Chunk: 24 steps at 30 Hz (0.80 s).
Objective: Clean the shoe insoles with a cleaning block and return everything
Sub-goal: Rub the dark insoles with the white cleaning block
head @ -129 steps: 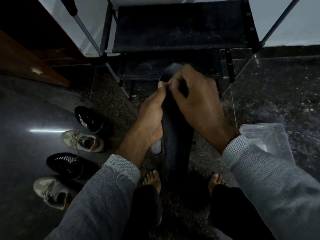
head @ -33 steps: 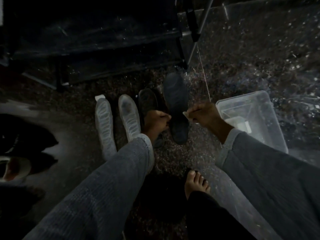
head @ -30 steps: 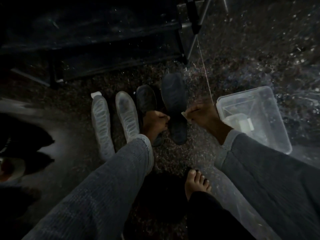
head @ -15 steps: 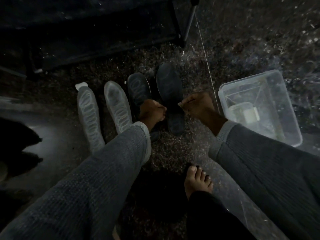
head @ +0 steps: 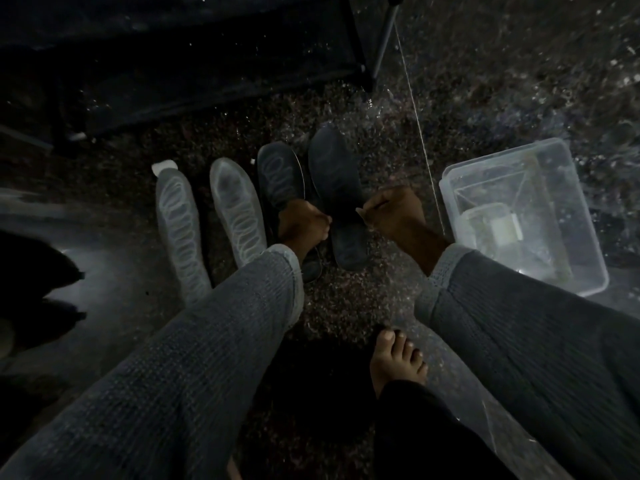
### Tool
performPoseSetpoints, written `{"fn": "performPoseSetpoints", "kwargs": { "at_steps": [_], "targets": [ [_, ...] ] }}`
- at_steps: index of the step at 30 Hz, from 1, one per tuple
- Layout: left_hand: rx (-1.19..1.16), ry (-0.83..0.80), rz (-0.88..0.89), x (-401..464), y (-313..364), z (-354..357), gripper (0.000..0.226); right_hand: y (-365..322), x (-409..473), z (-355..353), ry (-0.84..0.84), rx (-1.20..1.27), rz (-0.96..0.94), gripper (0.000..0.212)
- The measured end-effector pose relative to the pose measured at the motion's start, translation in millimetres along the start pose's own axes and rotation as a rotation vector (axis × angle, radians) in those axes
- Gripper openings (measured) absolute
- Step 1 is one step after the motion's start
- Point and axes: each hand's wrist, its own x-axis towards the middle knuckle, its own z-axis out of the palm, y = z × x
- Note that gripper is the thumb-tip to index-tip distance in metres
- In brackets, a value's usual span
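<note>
Noted at far left: dark shoes (head: 38, 271) on the glossy floor, mostly lost in shadow. Next, two pale translucent insoles with looped tread patterns, lying flat and side by side: the outer pale insole (head: 180, 230) with a small white block (head: 164, 167) touching its toe end, the inner pale insole (head: 237, 213) just beside it. Then two dark insoles on the speckled stone floor (head: 346, 306): the left dark insole (head: 282, 174) partly covered at its heel by the left hand (head: 304, 226), the right dark insole (head: 341, 199) slightly further forward. Left hand in a grey knit sleeve, fingers curled at the gap between the dark insoles (whether gripping an edge cannot be told). Right hand (head: 394, 213) at the right dark insole's outer edge, fingers clenched with thumb and forefinger pinched together; what, if anything, is pinched cannot be told. Bare foot (head: 398, 358) below. At right, clear rectangular plastic tub (head: 585, 216) on the floor, a small pale rectangular item (head: 502, 226) inside. Behind, black metal-framed shoe rack (head: 207, 64).
</note>
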Motion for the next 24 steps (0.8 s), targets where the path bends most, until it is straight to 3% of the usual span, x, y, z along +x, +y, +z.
{"fn": "performPoseSetpoints", "kwargs": {
  "at_steps": [4,10,13,15,18,24],
  "targets": [
    [-0.003,0.062,0.037,3.6,-10.8,-7.1,0.021,1.8,-0.7,0.3,0.010,0.001,-0.009,0.016],
    [0.219,0.326,0.283,-16.6,-29.7,-42.6,0.023,0.4,-7.5,8.8,-0.009,0.097,-0.030,0.020],
    [0.276,0.315,0.175,-21.0,-40.9,-58.2,0.021,-2.7,-11.7,22.2,-0.104,0.148,-0.023,0.019],
    [0.183,0.317,0.106,-22.0,-50.2,-60.5,0.020,-7.6,-15.4,32.0,-0.181,0.114,-0.022,0.018],
    [0.137,0.307,0.042,-13.6,-64.2,-57.2,0.038,-15.5,-21.6,46.3,-0.291,0.069,-0.037,0.018],
    [0.137,0.301,-0.027,7.0,-77.1,-47.5,0.041,-22.5,-28.9,60.1,-0.323,0.107,-0.064,0.016]
  ]
}}
